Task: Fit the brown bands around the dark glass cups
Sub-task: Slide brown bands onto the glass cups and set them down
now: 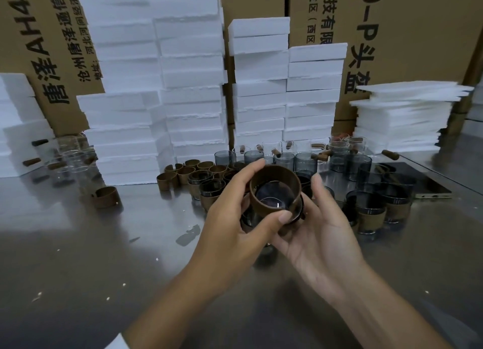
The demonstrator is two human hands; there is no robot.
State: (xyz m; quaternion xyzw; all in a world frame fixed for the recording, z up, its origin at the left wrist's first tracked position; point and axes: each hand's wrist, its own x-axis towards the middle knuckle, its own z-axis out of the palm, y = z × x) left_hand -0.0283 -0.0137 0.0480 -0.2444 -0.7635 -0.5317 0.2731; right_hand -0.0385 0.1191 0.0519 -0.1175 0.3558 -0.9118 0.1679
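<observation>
Left hand [235, 212] pinches the brown band [275, 174] by its rim; right hand [320, 231] curls under the dark glass cup [271, 201], which is likely slick and breakable.

Counter [78, 244]: brushed metal, dull sheen. Cups [305, 163]: smoky glossy glass. Band [277, 189]: matt brown, leather-like. Foam blocks [190, 61]: white, grainy. Cartons [418, 35]: matt printed cardboard.

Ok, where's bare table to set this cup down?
Bare steel table lies left of the left hand, between the lone band and the near edge. Beyond and right of the held cup it's crowded: loose bands, dark cups, banded cups.
</observation>
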